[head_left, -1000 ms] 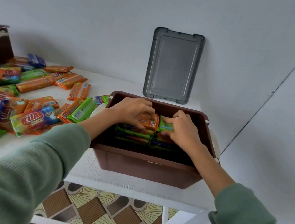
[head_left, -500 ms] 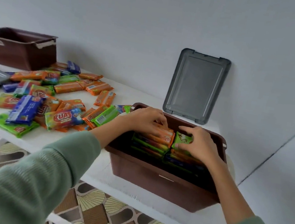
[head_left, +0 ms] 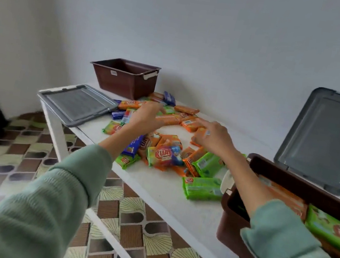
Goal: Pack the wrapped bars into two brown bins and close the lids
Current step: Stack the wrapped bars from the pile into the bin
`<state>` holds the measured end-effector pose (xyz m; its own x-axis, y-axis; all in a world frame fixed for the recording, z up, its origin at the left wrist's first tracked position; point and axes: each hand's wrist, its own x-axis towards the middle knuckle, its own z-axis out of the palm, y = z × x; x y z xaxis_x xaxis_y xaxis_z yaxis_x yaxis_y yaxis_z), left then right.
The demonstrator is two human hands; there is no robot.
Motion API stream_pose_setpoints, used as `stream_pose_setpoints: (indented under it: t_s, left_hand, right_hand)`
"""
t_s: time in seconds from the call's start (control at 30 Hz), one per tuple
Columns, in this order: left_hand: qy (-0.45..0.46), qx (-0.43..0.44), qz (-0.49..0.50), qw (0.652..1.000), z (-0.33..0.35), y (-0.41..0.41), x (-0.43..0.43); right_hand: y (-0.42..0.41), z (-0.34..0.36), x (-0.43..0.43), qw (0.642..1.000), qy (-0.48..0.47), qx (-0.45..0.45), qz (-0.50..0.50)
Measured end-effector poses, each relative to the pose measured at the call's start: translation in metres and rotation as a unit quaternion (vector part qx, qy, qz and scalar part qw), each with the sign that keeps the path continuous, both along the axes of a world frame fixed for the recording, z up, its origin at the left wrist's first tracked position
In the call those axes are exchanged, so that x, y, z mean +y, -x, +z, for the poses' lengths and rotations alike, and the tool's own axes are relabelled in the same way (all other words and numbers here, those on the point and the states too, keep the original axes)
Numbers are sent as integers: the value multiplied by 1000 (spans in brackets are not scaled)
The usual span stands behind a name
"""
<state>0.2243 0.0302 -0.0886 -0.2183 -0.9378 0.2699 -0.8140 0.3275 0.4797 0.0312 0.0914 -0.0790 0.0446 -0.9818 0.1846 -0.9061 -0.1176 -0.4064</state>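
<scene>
Bars, loose: a heap of orange, green and blue foil-wrapped bars (head_left: 166, 153) lies scattered across the middle of the white tabletop (head_left: 175, 199).
Left grip (head_left: 146, 117): it is over the heap's 11 o'clock side, with my fingers stretched toward a long orange bar (head_left: 167, 119). Blur keeps me from telling whether I have hold of it.
Right grip (head_left: 214, 136): it is over the heap's 1 o'clock side, with my fingers spread and bent down onto the orange bars there. I cannot tell whether one is pinched.
Near bin: a brown rectangular plastic bin (head_left: 228, 228) sits at 4 o'clock from the heap by the tabletop's front edge. Its lid is off and my right forearm crosses its left corner.
Packed bars: orange bars and a green packed bar (head_left: 332, 231) lie flat inside the near bin, close up to its rim.
Stray bar: a green wrapped bar (head_left: 202, 188) lies flat on the tabletop, just beside the near bin at its 9 o'clock.
Far bin: a second brown plastic bin (head_left: 125, 79) stands open at 11 o'clock from the heap, by the wall.
Leaning lid: a grey rectangular plastic lid (head_left: 329, 142) stands propped against the wall at 12 o'clock from the near bin.
Flat lid: a second grey lid (head_left: 78, 103) lies at 9 o'clock from the heap, in front of the far bin and overhanging the tabletop's end.
Sleeves: both my arms are in pale green knit sleeves (head_left: 59, 196).
Floor: brown and cream patterned tiles (head_left: 131, 235) show beneath the tabletop.
</scene>
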Motion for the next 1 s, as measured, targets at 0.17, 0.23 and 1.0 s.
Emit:
stream_pose_setpoints:
  t_s: [0.17, 0.23, 1.0]
  left_hand:
    - [-114, -22, 96, 989, -54, -48, -15]
    - [-149, -26, 111, 982, -75, -55, -13]
    - [-89, 55, 135, 985, -36, -36, -4]
  right_hand:
    - [-56, -48, -29, 997, -53, 4, 61]
    - [-66, -62, -32, 995, -64, 28, 78]
    - [-74, -29, -39, 996, 23, 38, 78]
